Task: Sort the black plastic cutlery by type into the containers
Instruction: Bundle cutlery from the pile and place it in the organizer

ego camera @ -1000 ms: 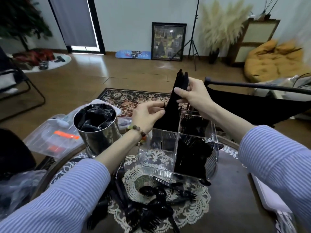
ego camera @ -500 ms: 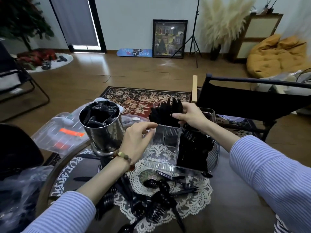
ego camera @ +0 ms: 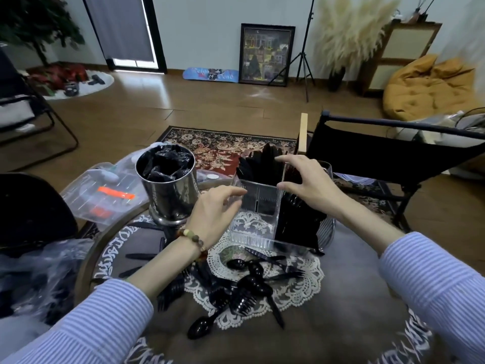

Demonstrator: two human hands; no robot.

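Hovering over clear box (ego camera: 259, 239) at table (ego camera: 349, 279) middle: right hand (ego camera: 307, 183) and left hand (ego camera: 214, 215), fingers loose, holding nothing. Bundle (ego camera: 262, 164) upright in far compartment, forks (ego camera: 298, 219) in right one. Loose cutlery (ego camera: 246, 282) on doily (ego camera: 301, 290) toward near edge. Steel can (ego camera: 168, 187) at left edge.

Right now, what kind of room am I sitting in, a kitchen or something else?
Most likely a living room or a home studio, not a kitchen. A mustard beanbag slumps in the corner, a framed picture leans against the wall on the wooden floor, and a patterned rug lies beyond the round table.
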